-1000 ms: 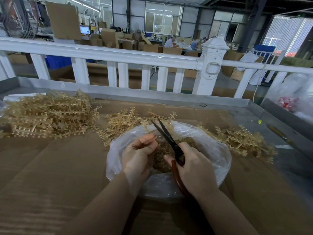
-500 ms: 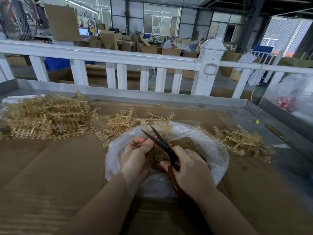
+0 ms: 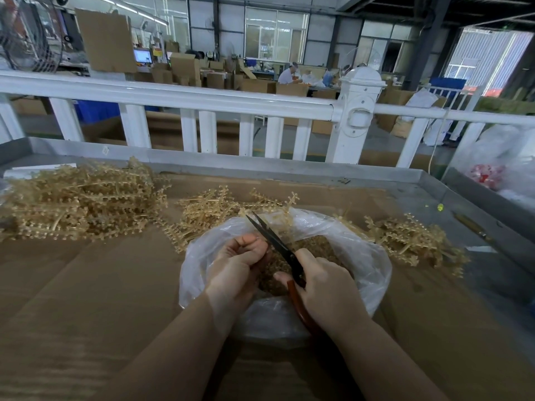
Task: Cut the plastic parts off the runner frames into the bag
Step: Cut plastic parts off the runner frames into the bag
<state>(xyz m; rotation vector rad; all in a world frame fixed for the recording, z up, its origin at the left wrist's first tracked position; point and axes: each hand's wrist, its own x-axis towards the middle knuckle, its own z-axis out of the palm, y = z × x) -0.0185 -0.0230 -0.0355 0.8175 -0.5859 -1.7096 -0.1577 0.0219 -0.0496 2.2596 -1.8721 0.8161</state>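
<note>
Factory floor in the bg w/ stacked cardboard boxes, ppl seated at far tables, and a white railing [image 3: 202,104] running across just past the bench [image 3: 86,285], which is covered w/ brown cardboard sheet. Clear plastic bag [image 3: 370,256] sits open near the middle of the bench, w/ a heap of small tan cut parts [image 3: 318,247] inside it.

Both hands are over the bag mouth. Left hand [image 3: 237,261] has fingers curled in, pinching smth small right at the blades, prob a bit of runner but too hidden to tell for sure. Right hand [image 3: 324,287] is wrapped around the red handles of the scissors [image 3: 278,244], grip clamped on them. Black blades point far-left and stand slightly apart at the tips.

Runner frames: big tan pile [image 3: 81,204] at far left of the bench, smaller bunch [image 3: 208,209] just behind the bag, touching its far rim, and another pile [image 3: 411,238] on the right side beside the bag.

Another plastic bag [image 3: 503,163] w/ smth red inside is off the bench at far right.
</note>
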